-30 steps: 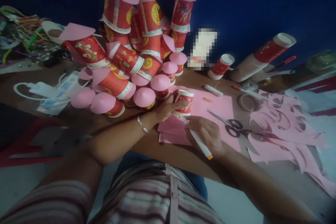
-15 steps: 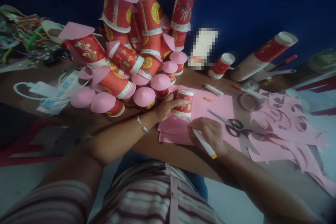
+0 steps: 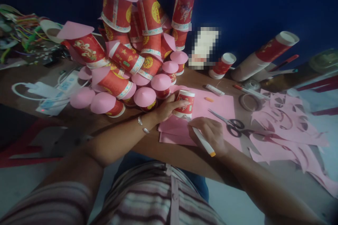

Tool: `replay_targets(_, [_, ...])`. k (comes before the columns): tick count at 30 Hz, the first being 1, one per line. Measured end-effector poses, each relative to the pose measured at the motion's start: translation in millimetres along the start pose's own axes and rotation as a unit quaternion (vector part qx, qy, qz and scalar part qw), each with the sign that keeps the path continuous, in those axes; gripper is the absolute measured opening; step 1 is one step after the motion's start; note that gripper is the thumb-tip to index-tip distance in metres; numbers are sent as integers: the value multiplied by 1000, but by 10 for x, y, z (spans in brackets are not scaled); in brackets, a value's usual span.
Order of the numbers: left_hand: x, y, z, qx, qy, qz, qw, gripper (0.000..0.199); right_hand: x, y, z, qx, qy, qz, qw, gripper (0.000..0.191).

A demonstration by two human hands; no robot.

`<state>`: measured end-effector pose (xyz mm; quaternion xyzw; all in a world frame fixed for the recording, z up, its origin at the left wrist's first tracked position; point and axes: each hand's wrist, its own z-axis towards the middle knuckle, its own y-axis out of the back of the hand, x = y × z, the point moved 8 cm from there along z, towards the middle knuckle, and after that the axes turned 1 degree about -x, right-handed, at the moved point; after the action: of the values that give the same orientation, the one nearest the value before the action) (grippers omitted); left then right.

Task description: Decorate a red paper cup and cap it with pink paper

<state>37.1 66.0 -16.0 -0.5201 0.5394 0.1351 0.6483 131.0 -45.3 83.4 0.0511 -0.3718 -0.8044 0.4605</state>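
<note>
My left hand (image 3: 169,107) is closed round a red printed paper cup (image 3: 186,99) with a white rim, pressing it against pink paper (image 3: 219,103). In my right hand (image 3: 210,132) is a white marker pen (image 3: 202,142) with an orange end, its tip pointing at the cup's near edge. Whether the tip touches the cup or the paper I cannot tell. An orange cap (image 3: 208,99) lies on the paper beyond the cup. To the right of my right hand, scissors (image 3: 233,126) with dark handles rest on the paper, blades pointing back left.
Red cups with pink cone tops (image 3: 145,97) crowd the left and back, some stacked tall. Pink paper scraps (image 3: 285,119), a tape roll (image 3: 249,102) and a glue stick (image 3: 214,90) lie around the sheet. A power strip (image 3: 59,93) and tangled wires (image 3: 29,35) occupy the far left.
Almost nothing differs. The marker and my right hand have shifted very slightly to the left and up, while my left hand keeps the cup in place.
</note>
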Motion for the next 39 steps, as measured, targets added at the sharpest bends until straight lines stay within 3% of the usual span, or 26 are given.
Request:
replay_targets(13, [12,13,2,1,-5,6,1000,42,-29,-21,-34,-1,-7,-8,1000,17])
replay_targets(26, [20,35,17,2,-14,19,1000,45,-24,-76,-23,47,-35,32,998,13])
replay_targets(39, [8,21,7,-4,-7,13,1000,45,-14,-64,-30,33,-21,29,999,15])
